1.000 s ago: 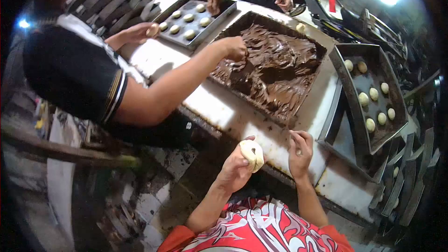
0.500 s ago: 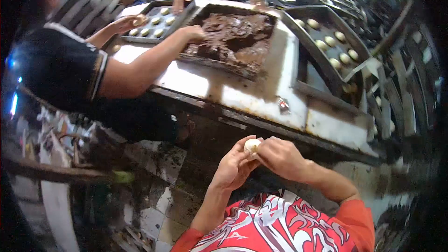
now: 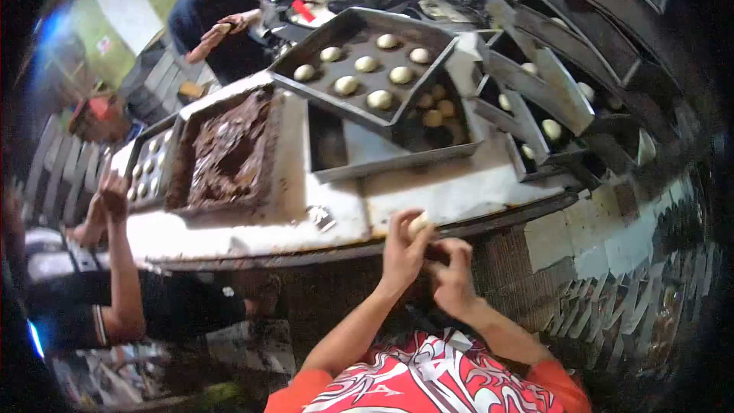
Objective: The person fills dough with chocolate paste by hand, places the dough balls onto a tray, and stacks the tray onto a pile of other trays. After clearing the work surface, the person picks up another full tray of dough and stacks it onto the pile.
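Observation:
My left hand (image 3: 404, 254) holds a pale, round dough ball (image 3: 420, 222) between thumb and fingers, just off the table's front edge. Close below and to its right is my right hand (image 3: 456, 279), fingers bent and parted, apart from the ball. I see nothing in it, though its palm is partly hidden. Beyond my hands, a metal tray (image 3: 321, 92) with several spaced dough balls (image 3: 365, 64) rests askew on another metal tray (image 3: 397, 167). More balls (image 3: 433, 118) lie bunched in the lower one.
A deep tray of brown chocolate-like filling (image 3: 229, 145) stands left on the white table (image 3: 344, 197), beside a smaller tray of balls (image 3: 151, 164). A small packet (image 3: 321, 218) lies near the edge. Stacked trays (image 3: 535, 107) rise at right. Co-workers stand left (image 3: 118, 283) and behind (image 3: 218, 23).
The view has swung right, bringing the stacked trays in more fully. My right hand has come away from the dough ball, which stays in my left. The left co-worker's arm has left the filling.

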A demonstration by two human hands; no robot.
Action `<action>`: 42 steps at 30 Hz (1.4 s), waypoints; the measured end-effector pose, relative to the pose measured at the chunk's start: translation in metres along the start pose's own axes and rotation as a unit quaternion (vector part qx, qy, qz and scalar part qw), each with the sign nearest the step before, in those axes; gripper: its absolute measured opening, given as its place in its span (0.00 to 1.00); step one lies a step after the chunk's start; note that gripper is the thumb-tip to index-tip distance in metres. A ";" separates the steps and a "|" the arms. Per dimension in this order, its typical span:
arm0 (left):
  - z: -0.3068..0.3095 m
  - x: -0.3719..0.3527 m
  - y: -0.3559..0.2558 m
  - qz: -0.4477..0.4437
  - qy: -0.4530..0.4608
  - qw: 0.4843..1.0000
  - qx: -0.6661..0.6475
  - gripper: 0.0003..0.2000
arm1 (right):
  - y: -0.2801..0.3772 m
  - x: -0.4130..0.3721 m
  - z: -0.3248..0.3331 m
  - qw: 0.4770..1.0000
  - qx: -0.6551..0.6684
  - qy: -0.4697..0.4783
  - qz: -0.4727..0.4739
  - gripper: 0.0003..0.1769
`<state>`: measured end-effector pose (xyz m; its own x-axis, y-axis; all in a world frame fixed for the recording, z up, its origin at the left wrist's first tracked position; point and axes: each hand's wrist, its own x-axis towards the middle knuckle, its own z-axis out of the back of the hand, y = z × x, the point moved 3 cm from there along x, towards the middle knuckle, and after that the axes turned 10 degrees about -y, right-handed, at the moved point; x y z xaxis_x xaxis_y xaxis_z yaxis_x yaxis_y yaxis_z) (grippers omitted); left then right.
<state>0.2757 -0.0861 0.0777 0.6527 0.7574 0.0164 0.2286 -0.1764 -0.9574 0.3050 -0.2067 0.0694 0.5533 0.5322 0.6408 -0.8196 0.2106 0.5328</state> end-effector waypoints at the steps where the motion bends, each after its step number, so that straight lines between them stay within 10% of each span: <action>1: -0.029 0.025 0.021 -0.170 0.053 0.971 0.160 0.15 | -0.034 0.007 0.014 0.999 -0.027 -0.006 -0.044 0.11; 3: -0.092 0.064 0.056 -0.228 0.193 0.906 0.301 0.19 | -0.102 0.025 0.038 0.978 -0.096 -0.081 -0.167 0.10; 5: -0.119 0.090 0.115 -0.327 0.230 0.723 0.564 0.22 | -0.178 0.043 0.033 0.965 -0.086 -0.167 -0.185 0.12; 9: -0.113 0.081 0.076 -0.248 0.184 0.813 0.494 0.24 | -0.250 0.052 -0.056 0.945 0.218 -0.115 -0.214 0.11; 11: -0.067 0.076 0.034 -0.128 0.138 0.890 0.415 0.21 | -0.228 0.053 -0.070 0.845 0.398 0.135 -0.330 0.09; 13: -0.005 0.069 0.015 -0.019 0.040 0.931 0.362 0.16 | -0.188 0.028 -0.060 0.999 -0.011 0.031 0.031 0.08; 15: 0.054 0.066 0.002 0.051 -0.073 0.937 0.337 0.15 | -0.198 0.032 -0.020 0.993 -0.051 0.072 0.075 0.04; 21: 0.114 0.104 -0.039 0.018 -0.197 0.959 0.205 0.10 | -0.236 0.098 -0.075 0.953 -0.161 0.095 -0.238 0.12; 23: 0.109 0.138 -0.046 0.004 -0.160 0.976 0.149 0.09 | -0.195 0.086 -0.070 0.978 -0.043 0.055 -0.198 0.10; 27: 0.108 0.202 -0.043 0.048 -0.095 0.992 0.073 0.10 | -0.155 0.068 -0.029 0.952 -0.245 0.149 -0.107 0.09; 29: 0.105 0.228 -0.023 0.040 -0.095 0.993 0.064 0.10 | -0.169 0.099 -0.006 0.785 -0.086 0.326 -0.520 0.14; 30: 0.103 0.236 -0.014 0.066 -0.083 0.992 0.061 0.10 | -0.168 0.125 -0.002 0.734 0.069 0.373 -0.564 0.17; 34: 0.093 0.242 0.013 0.191 -0.016 0.981 0.000 0.12 | -0.074 0.356 -0.010 0.895 0.054 0.211 -0.389 0.17; 38: 0.095 0.231 0.006 0.292 0.022 0.953 -0.077 0.16 | -0.051 0.528 -0.078 0.996 -0.022 -0.068 0.060 0.14; 42: 0.101 0.225 0.001 0.272 -0.016 0.956 -0.106 0.16 | -0.151 0.619 -0.212 0.978 0.065 -0.200 -0.009 0.08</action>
<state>0.3496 0.1473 0.0518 0.6948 0.5353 -0.4803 0.0047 -0.6712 -0.7412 0.7395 0.2651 0.2687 0.6019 0.1616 0.7820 -0.7983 0.0974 0.5943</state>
